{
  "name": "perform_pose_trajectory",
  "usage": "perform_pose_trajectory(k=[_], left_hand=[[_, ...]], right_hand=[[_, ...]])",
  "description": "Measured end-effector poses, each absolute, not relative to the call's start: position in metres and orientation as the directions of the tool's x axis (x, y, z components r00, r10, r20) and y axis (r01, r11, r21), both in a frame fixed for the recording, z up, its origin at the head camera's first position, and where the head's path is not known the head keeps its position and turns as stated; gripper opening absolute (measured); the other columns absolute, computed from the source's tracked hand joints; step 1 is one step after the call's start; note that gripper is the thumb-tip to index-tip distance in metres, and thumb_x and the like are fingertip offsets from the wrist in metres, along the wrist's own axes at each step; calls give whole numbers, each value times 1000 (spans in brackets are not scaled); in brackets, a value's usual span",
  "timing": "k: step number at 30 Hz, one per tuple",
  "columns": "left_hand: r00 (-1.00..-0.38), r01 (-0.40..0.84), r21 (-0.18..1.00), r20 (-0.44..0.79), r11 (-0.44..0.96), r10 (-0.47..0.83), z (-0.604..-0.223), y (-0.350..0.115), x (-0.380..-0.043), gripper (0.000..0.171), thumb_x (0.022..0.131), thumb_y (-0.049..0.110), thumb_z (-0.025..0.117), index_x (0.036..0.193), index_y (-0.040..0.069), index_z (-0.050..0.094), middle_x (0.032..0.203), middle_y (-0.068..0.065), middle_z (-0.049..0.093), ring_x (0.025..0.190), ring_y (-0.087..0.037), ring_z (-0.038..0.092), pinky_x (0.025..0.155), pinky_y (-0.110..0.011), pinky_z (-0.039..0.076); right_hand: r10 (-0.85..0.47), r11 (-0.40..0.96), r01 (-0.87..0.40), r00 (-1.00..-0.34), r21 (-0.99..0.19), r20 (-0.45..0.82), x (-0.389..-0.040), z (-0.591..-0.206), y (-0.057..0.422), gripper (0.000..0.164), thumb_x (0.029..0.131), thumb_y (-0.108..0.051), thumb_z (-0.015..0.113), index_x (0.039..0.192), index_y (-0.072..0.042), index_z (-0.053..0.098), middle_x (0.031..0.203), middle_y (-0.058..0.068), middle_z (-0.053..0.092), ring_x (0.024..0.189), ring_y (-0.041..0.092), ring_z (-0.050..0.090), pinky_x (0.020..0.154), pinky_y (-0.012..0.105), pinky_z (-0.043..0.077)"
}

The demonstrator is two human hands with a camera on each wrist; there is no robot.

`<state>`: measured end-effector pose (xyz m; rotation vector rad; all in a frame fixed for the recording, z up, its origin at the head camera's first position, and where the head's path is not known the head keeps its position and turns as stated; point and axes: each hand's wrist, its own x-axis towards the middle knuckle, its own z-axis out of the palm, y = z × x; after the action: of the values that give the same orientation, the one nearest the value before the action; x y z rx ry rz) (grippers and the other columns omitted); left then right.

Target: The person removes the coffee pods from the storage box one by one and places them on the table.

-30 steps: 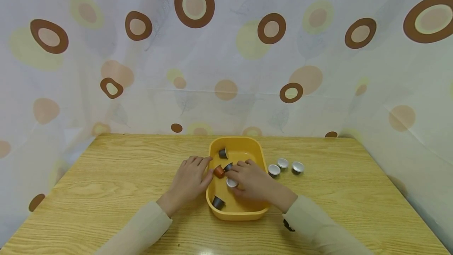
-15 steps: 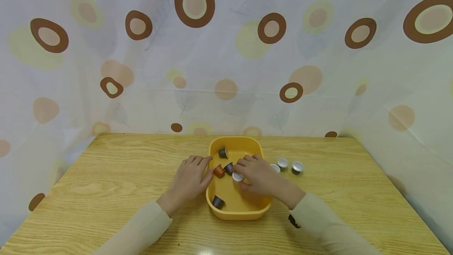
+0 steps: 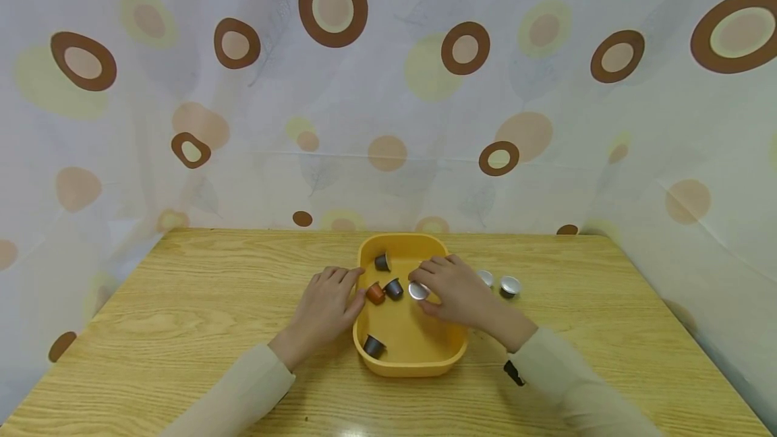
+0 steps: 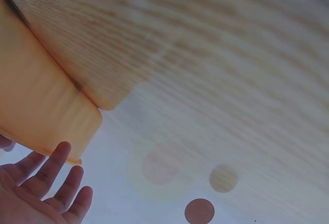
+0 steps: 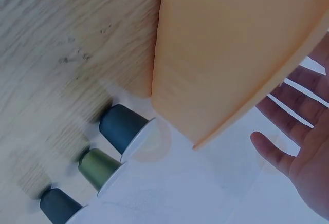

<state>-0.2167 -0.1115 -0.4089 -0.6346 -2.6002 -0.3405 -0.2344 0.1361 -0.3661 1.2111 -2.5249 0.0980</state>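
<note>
A yellow plastic tub [image 3: 408, 371] stands mid-table with several coffee capsules in it. An orange capsule [image 3: 376, 293] lies against a dark capsule [image 3: 394, 288]. Another dark capsule [image 3: 382, 262] is at the back, and one more dark capsule [image 3: 373, 347] sits in the near left corner. My right hand [image 3: 456, 292] is over the right side of the tub, pinching a silver-lidded coffee capsule [image 3: 418, 290] between thumb and fingers; its body is hidden. At the left rim, my left hand [image 3: 324, 305] touches the tub with fairly straight fingers [image 4: 54, 165].
Right of the tub, three capsules stand on the wooden table [image 3: 231, 295], lids up: a dark teal capsule [image 5: 123, 129], a green capsule [image 5: 100, 168] and a dark capsule [image 5: 59, 206]. Patterned cloth [image 3: 388, 100] hangs behind the table and along its sides.
My right hand has moved right and slightly back inside the tub, carrying the silver-lidded capsule away from the orange and dark ones. It now covers one outside capsule. My left hand has stayed put.
</note>
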Motion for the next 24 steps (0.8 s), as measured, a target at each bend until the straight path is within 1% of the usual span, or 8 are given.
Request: perform_pose_trajectory(k=[9, 13, 19, 24], left_hand=[[-802, 485, 132, 463, 865, 379, -408, -112, -216, 37, 93, 30, 46, 122, 10, 56, 110, -5, 64, 104, -25, 55, 87, -42, 45], [-804, 482, 133, 459, 866, 377, -409, -112, -216, 37, 93, 30, 45, 122, 10, 56, 110, -5, 64, 104, -25, 55, 87, -41, 45], [-802, 485, 133, 461, 865, 379, -409, -112, -217, 37, 93, 30, 45, 122, 10, 56, 110, -4, 64, 103, -24, 55, 87, -41, 46], [-802, 485, 134, 462, 864, 379, -409, -112, -217, 37, 93, 30, 45, 122, 10, 56, 109, -4, 64, 103, -24, 55, 87, -41, 46]], right_hand=[[-707, 681, -730, -632, 64, 318, -237, -360, 147, 31, 77, -28, 70, 104, -17, 61, 99, -4, 62, 95, 17, 55, 84, 39, 44], [-692, 692, -719, -638, 59, 338, -238, -358, 153, 31, 76, -26, 71, 104, -16, 62, 98, -3, 62, 93, 17, 55, 82, 39, 45], [-675, 705, -707, -639, 65, 369, -240, -354, 162, 31, 75, -25, 72, 102, -14, 62, 99, -1, 63, 96, 20, 57, 83, 42, 46], [-660, 712, -700, -639, 57, 394, -241, -352, 170, 30, 75, -24, 71, 101, -13, 62, 99, 1, 64, 95, 21, 58, 82, 43, 46]])
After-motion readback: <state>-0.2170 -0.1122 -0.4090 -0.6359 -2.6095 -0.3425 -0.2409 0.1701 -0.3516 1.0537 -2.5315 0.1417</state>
